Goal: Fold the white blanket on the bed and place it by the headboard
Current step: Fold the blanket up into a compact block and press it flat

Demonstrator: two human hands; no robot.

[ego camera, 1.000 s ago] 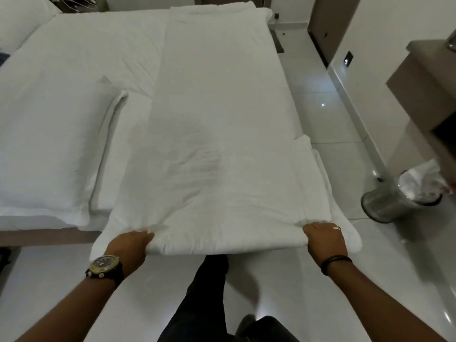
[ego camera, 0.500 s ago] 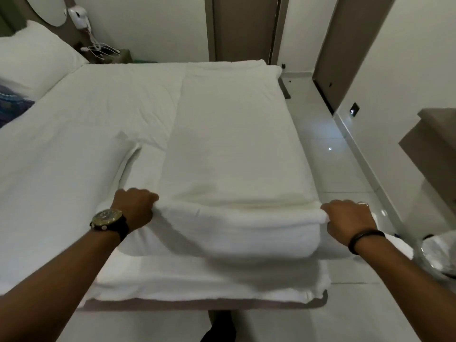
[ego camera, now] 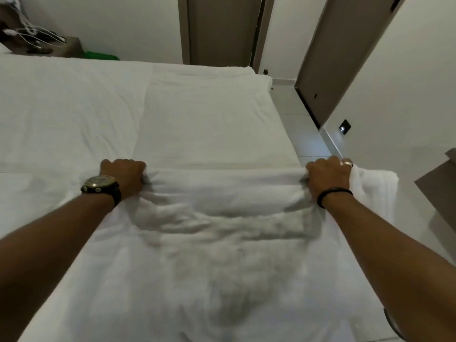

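At the far left, behind the bed (ego camera: 61, 114), a small brown bedside stand (ego camera: 70, 46) carries a tangle of white cables (ego camera: 32, 33), with something green (ego camera: 101, 56) just beside it against the wall. The bed's white sheet spreads flat across the left half of the view.

The left hand (ego camera: 123, 175), with a dark wristwatch (ego camera: 100, 187) on its wrist, has its fingers curled down into the white blanket (ego camera: 217, 134), gripping the left end of a raised fold edge. The blanket lies as a long strip on the right half of the bed, running from the near edge towards the far end. Its near part is doubled over, so the fold edge stretches taut between the two hands, with wrinkled, blurred cloth below it reaching back towards the person. Beyond the hands the single layer lies smooth.

The right hand (ego camera: 328, 175) grips the other end of the same fold edge, knuckles up and fingers curled into the cloth; a ring shows on one finger and a dark band (ego camera: 333, 193) circles the wrist. Just right of this hand a bunched part of the blanket hangs past the bed's side. Further right are pale floor tiles (ego camera: 306, 141), brown door panels (ego camera: 345, 53) and a white wall with a small dark socket (ego camera: 344, 126).
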